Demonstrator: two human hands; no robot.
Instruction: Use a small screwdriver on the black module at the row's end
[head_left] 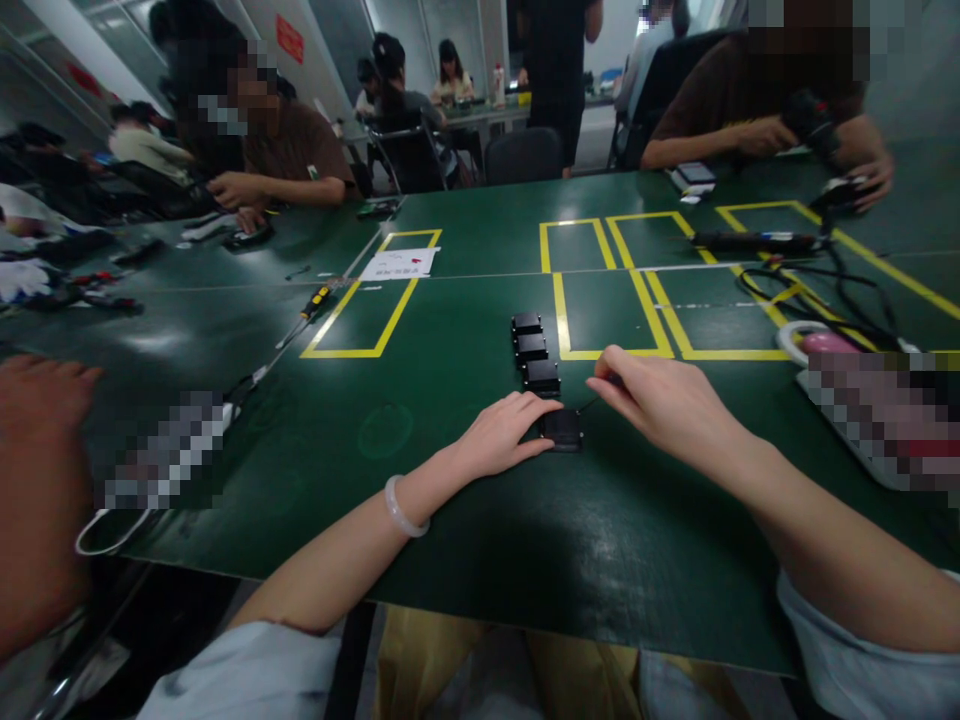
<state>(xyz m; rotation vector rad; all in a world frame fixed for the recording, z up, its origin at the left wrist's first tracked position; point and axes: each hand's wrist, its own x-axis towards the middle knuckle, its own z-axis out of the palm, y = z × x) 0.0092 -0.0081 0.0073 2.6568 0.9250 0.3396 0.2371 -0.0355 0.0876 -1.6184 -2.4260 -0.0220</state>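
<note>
Several small black square blocks [532, 348] lie in a line on the dark green table [420, 480]. The nearest black block [564, 430] sits at the end of that line. My left hand [504, 435] rests flat beside it, fingertips touching its left side. My right hand [660, 400] hovers just to the right, fingers pinched on a thin dark tool whose tip points at the nearest block. A pale bangle [401, 508] circles my left wrist.
Yellow tape rectangles [600, 300] mark the table. A screwdriver [311, 305] and a white paper [400, 264] lie at left, cables [817, 290] and a tray [862, 420] at right. Other people sit at the far edge; another person's hand [37, 480] is near left.
</note>
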